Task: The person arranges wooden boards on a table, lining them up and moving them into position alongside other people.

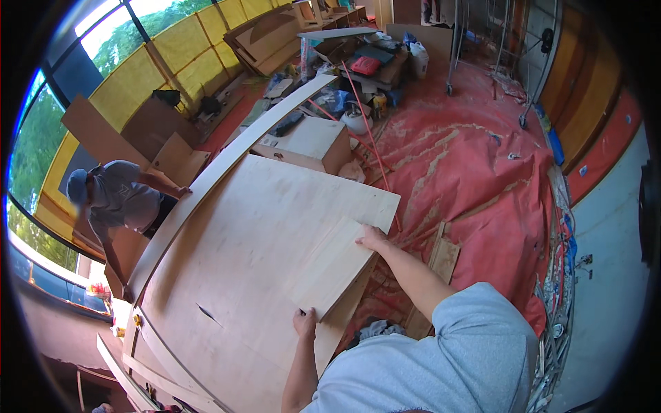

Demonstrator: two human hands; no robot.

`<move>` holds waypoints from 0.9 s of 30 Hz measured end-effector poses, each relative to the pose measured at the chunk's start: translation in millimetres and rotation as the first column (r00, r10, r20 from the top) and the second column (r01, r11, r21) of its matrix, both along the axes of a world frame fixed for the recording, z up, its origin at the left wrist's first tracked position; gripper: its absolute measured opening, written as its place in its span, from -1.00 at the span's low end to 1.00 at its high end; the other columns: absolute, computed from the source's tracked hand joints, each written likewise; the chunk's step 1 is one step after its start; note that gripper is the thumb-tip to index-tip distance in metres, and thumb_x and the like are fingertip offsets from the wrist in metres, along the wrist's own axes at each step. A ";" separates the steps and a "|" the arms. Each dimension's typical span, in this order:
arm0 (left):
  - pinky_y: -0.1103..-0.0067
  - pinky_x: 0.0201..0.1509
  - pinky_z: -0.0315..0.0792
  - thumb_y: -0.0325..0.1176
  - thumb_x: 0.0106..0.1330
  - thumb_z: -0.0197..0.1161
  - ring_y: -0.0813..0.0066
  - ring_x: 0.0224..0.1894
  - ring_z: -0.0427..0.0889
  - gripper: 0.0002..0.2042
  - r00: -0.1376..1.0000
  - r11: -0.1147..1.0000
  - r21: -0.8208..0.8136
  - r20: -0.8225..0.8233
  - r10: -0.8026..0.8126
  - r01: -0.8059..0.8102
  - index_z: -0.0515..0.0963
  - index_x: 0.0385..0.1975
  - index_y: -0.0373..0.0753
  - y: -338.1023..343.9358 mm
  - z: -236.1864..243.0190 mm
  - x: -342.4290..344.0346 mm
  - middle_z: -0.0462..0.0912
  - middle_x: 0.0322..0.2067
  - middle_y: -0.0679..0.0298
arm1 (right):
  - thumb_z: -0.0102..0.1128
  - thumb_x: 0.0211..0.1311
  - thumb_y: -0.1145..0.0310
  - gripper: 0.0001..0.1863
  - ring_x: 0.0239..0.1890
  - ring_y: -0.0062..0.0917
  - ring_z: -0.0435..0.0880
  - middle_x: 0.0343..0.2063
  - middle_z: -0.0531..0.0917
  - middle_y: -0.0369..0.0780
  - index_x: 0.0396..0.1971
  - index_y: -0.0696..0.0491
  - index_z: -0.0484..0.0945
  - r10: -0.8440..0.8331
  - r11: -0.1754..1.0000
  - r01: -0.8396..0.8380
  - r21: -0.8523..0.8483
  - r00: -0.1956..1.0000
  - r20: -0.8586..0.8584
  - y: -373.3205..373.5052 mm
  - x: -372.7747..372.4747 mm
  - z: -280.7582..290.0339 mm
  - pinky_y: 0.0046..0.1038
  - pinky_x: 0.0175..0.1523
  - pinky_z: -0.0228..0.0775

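Observation:
A pale rectangular plywood panel [332, 260] lies over the near right part of a large plywood sheet [227, 234]. My left hand [305, 322] is closed on the panel's near corner, thumb on top. At its far right corner, my right hand [372, 237] grips the edge, the fingers partly out of sight. Across the sheet, a co-worker [124, 199] in a grey shirt and blue cap has both hands on a long narrow pale board [231, 153], which runs along the sheet's far left side. A dark slit-like mark shows on the sheet's surface.
A wooden box [310, 141] stands beyond the sheet. Behind it is a heap of bags and tools [372, 65]. Crumpled red sheeting [475, 158] covers the floor on the right, with a wheeled metal scaffold [502, 48] farther back. Long strips [158, 375] lie at the lower left.

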State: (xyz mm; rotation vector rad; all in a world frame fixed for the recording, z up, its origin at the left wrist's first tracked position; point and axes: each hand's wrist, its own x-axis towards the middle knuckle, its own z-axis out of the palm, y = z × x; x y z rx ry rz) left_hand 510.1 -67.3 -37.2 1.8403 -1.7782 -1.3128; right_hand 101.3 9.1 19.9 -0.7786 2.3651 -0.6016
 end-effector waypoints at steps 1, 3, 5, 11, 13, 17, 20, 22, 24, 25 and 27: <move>0.34 -0.16 0.49 -0.21 0.28 0.46 0.30 -0.35 0.56 -0.67 1.000 0.997 0.071 -0.015 -0.005 0.006 0.55 -0.36 -0.38 -1.4 -4.3 3.1 0.67 -0.40 0.12 | 0.50 0.21 -0.01 -0.24 0.31 -0.09 0.58 0.24 0.62 0.02 0.31 0.06 0.45 0.002 1.000 -0.002 0.001 1.000 -0.027 -0.1 0.3 -2.5 -0.13 0.38 0.42; 0.33 -0.17 0.49 -0.20 0.29 0.46 0.28 -0.36 0.58 -0.67 0.999 0.998 0.052 -0.041 -0.035 0.037 0.56 -0.36 -0.38 -0.4 -11.0 9.3 0.67 -0.42 0.12 | 0.49 0.22 -0.01 -0.22 0.33 -0.09 0.57 0.27 0.60 0.02 0.34 0.06 0.43 0.011 1.000 -0.011 0.003 0.998 -0.060 -0.2 1.5 -6.2 -0.14 0.40 0.40; 0.29 -0.16 0.50 -0.15 0.30 0.44 0.22 -0.35 0.63 -0.65 0.995 0.995 0.084 -0.090 -0.047 0.054 0.59 -0.32 -0.38 3.2 -12.4 12.7 0.70 -0.41 0.09 | 0.48 0.23 -0.02 -0.20 0.34 -0.09 0.55 0.28 0.58 0.02 0.37 0.07 0.41 -0.009 1.000 0.008 -0.009 0.992 -0.129 -0.4 2.6 -8.2 -0.13 0.42 0.37; 0.24 -0.17 0.50 -0.12 0.30 0.43 0.04 -0.36 0.65 -0.64 0.992 0.989 -0.071 0.016 -0.128 0.129 0.58 -0.38 -0.37 9.7 2.6 11.3 0.68 -0.45 -0.02 | 0.48 0.24 -0.01 -0.23 0.31 -0.07 0.58 0.20 0.64 0.03 0.33 0.09 0.45 0.011 1.000 -0.011 0.004 0.997 -0.073 -1.2 1.7 -6.0 -0.18 0.40 0.40; 0.22 -0.17 0.50 -0.12 0.29 0.43 0.02 -0.36 0.65 -0.63 0.990 0.987 -0.073 0.039 -0.138 0.140 0.57 -0.40 -0.37 8.9 3.8 12.1 0.67 -0.47 -0.02 | 0.47 0.24 -0.01 -0.24 0.30 -0.07 0.58 0.18 0.66 0.04 0.32 0.10 0.46 0.018 1.000 -0.018 0.002 0.998 -0.063 -0.4 2.5 -2.5 -0.19 0.39 0.40; 0.24 -0.24 0.49 -0.12 0.28 0.45 0.13 -0.42 0.64 -0.63 0.989 0.987 -0.065 0.018 -0.146 0.147 0.56 -0.48 -0.34 4.2 -0.3 15.3 0.66 -0.54 0.05 | 0.50 0.21 0.00 -0.21 0.28 -0.07 0.61 0.17 0.66 0.08 0.34 0.10 0.46 0.037 0.999 -0.041 -0.036 0.995 -0.091 3.9 5.4 6.9 -0.20 0.37 0.43; 0.26 -0.30 0.48 -0.14 0.28 0.45 0.26 -0.45 0.63 -0.64 0.989 0.987 -0.047 0.011 -0.150 0.150 0.56 -0.53 -0.33 1.7 0.0 15.6 0.63 -0.59 0.10 | 0.51 0.19 0.01 -0.22 0.26 -0.08 0.63 0.15 0.68 0.08 0.33 0.10 0.49 0.036 0.998 -0.038 -0.042 0.998 -0.056 7.5 1.7 6.9 -0.20 0.35 0.45; 0.25 -0.29 0.48 -0.14 0.25 0.46 0.24 -0.45 0.64 -0.64 0.993 0.993 -0.014 0.011 -0.118 0.118 0.57 -0.53 -0.32 0.0 2.1 11.6 0.63 -0.59 0.08 | 0.52 0.17 0.01 -0.25 0.23 -0.11 0.65 0.12 0.70 0.06 0.28 0.11 0.54 0.053 0.994 -0.060 -0.090 0.996 -0.077 5.3 -5.7 -0.2 -0.21 0.33 0.46; 0.17 -0.18 0.52 -0.04 0.22 0.42 -0.06 -0.35 0.68 -0.61 0.975 0.979 -0.009 0.087 -0.203 0.205 0.60 -0.44 -0.32 0.9 3.8 14.0 0.69 -0.46 -0.06 | 0.52 0.15 0.01 -0.30 0.16 -0.15 0.70 0.06 0.74 0.02 0.20 0.12 0.60 0.048 0.991 -0.048 -0.127 0.999 -0.005 3.0 -9.1 -12.7 -0.22 0.27 0.50; 0.16 -0.19 0.52 -0.03 0.22 0.41 -0.07 -0.33 0.69 -0.61 0.979 0.980 -0.055 0.074 -0.187 0.192 0.61 -0.43 -0.32 5.3 4.3 14.0 0.69 -0.45 -0.07 | 0.51 0.17 0.05 -0.34 0.10 -0.15 0.72 0.03 0.75 0.01 0.18 0.13 0.61 0.067 0.995 -0.074 -0.072 0.994 -0.090 3.5 -11.0 -18.3 -0.21 0.22 0.53; 0.13 -0.19 0.54 -0.03 0.22 0.39 -0.09 -0.28 0.72 -0.62 0.977 0.978 -0.055 0.086 -0.195 0.201 0.62 -0.37 -0.30 4.7 5.3 16.0 0.71 -0.40 -0.08 | 0.48 0.22 0.10 -0.32 0.18 -0.08 0.67 0.11 0.70 0.05 0.26 0.15 0.52 0.067 0.997 -0.069 -0.027 0.996 -0.058 2.8 -11.7 -28.5 -0.16 0.27 0.49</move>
